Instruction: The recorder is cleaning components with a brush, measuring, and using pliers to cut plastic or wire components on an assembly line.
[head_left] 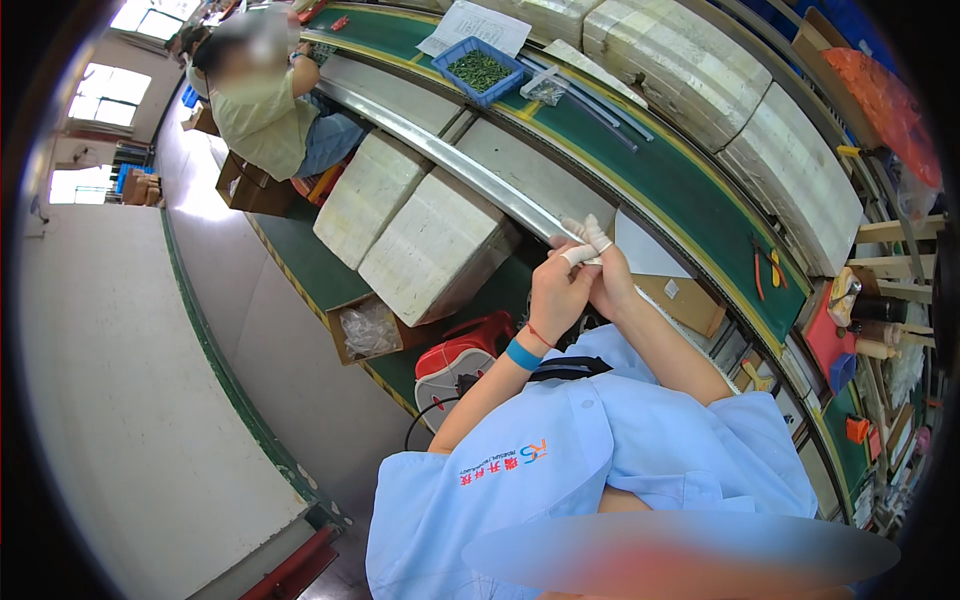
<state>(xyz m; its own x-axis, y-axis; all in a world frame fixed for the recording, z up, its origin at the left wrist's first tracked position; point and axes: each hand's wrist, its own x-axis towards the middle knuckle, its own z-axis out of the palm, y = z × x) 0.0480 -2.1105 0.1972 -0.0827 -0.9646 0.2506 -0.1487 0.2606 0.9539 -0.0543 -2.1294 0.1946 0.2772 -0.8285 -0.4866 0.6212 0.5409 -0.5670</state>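
Note:
My left hand (560,290), with a blue band and a red string at the wrist, meets my right hand (612,280) in front of my body. White coverings wrap several fingertips on both. The left fingers are closed in a pinch against the right hand. My right fingers are bent in around the same spot, two covered tips pointing away from me. Whatever lies between the fingers is too small or hidden to make out. Just beyond the hands runs a long silver metal rail (440,152) along the bench edge.
A blue basket (478,70) of small green pieces stands on the green belt (690,185), near clear tubes (600,118) and paper (474,27). Orange-handled pliers (776,268) lie to the right. White foam boxes (440,245) stand left, beside a red-and-white stool (463,362). Another person (265,115) sits far left.

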